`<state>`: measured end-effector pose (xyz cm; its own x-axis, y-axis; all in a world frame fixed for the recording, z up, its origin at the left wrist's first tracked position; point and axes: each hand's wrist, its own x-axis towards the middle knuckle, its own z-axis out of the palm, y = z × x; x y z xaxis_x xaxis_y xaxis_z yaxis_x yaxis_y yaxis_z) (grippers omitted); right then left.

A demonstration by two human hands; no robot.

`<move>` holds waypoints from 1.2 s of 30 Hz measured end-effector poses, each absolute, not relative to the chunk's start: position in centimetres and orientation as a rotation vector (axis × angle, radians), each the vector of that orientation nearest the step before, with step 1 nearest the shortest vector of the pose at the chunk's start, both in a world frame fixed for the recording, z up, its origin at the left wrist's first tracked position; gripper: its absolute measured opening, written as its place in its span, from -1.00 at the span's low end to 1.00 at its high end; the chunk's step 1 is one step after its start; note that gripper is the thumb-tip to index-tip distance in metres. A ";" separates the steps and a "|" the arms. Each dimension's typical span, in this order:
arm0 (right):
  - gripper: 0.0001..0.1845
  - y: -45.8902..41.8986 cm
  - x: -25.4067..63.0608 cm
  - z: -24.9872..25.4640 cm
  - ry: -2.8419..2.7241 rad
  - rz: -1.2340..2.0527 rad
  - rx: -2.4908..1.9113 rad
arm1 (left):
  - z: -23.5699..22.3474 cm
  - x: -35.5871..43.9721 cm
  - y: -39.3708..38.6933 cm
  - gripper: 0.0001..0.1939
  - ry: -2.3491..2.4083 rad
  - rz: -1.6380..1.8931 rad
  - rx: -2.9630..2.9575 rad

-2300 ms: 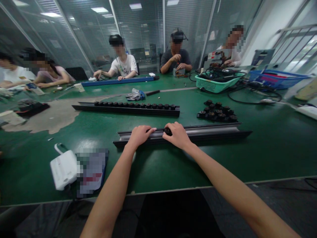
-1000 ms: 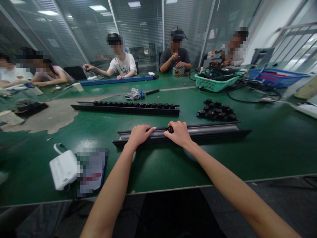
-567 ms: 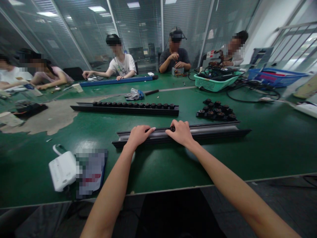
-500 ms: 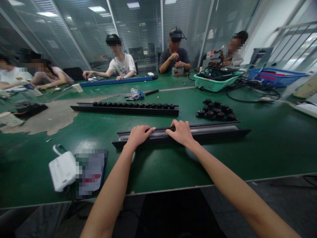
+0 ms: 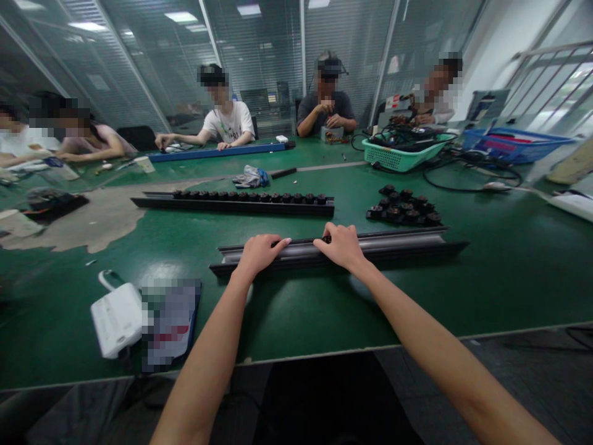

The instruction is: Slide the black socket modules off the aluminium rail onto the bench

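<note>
A long black channel rail [image 5: 403,245] with a grey inner trough lies across the table in front of me. My left hand [image 5: 260,252] is closed over its left half, thumb along the trough and fingers over the far edge. Further right, my right hand [image 5: 341,245] grips a small round black socket-like part [image 5: 327,239] in the trough, mostly covered by the fingers. A heap of similar black parts [image 5: 406,207] lies behind the rail on the right. Beyond, a second black rail [image 5: 241,207] carries a row of such parts.
Near the left edge are a white device [image 5: 118,319] with a strap and a blurred-out phone-like object [image 5: 172,327]. Farther back lie crumpled gloves [image 5: 251,177], a green basket [image 5: 396,157] of cables and a blue basket [image 5: 514,148]. Several people sit across the green table [image 5: 509,278].
My right hand has slid to the right along the rail with the small black part in its fingers. My left hand has stayed in place on the rail.
</note>
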<state>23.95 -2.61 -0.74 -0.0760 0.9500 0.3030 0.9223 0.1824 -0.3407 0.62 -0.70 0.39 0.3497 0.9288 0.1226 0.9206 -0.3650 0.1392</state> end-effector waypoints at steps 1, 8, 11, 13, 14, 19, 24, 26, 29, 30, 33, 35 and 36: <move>-0.71 -2.6 23.9 -0.7 -2.025 0.078 -1.762 | 0.4 0.6 -0.7 -0.40 1.742 0.282 2.544; -0.73 -2.3 23.9 -0.1 -2.172 0.046 -1.788 | 0.3 0.5 -0.7 -0.37 1.741 0.293 2.551; -0.73 -2.0 24.7 0.1 -2.295 0.095 -1.759 | 0.4 0.5 -0.7 -0.37 1.742 0.275 2.546; -0.72 -2.0 25.6 0.0 -2.366 0.157 -1.696 | 0.4 0.6 -0.8 -0.37 1.740 0.275 2.540; -0.71 -2.0 26.1 -0.1 -2.386 0.196 -1.649 | 0.4 0.5 -0.8 -0.37 1.737 0.280 2.537; -0.66 -2.4 27.3 -1.5 -2.312 0.252 -1.440 | 0.2 0.4 -0.6 -0.37 1.729 0.301 2.526; -0.67 -3.0 26.8 -2.3 -2.230 0.116 -1.442 | 0.0 0.3 -0.5 -0.36 1.728 0.311 2.526; -0.66 -3.2 26.7 -2.3 -2.218 0.074 -1.432 | -0.1 0.3 -0.4 -0.37 1.730 0.305 2.521; -0.67 -3.3 26.7 -2.3 -2.195 0.061 -1.436 | 0.0 0.3 -0.4 -0.36 1.726 0.308 2.526; -0.67 -3.3 26.7 -2.3 -2.189 0.070 -1.442 | 0.0 0.3 -0.4 -0.36 1.720 0.311 2.530; -0.66 -3.1 26.8 -2.3 -2.179 0.106 -1.453 | 0.0 0.4 -0.4 -0.36 1.713 0.318 2.532; -0.65 -3.0 26.8 -2.3 -2.173 0.121 -1.454 | 0.1 0.4 -0.5 -0.36 1.717 0.312 2.532; -0.65 -3.0 26.8 -2.2 -2.170 0.126 -1.453 | 0.1 0.4 -0.5 -0.36 1.718 0.307 2.533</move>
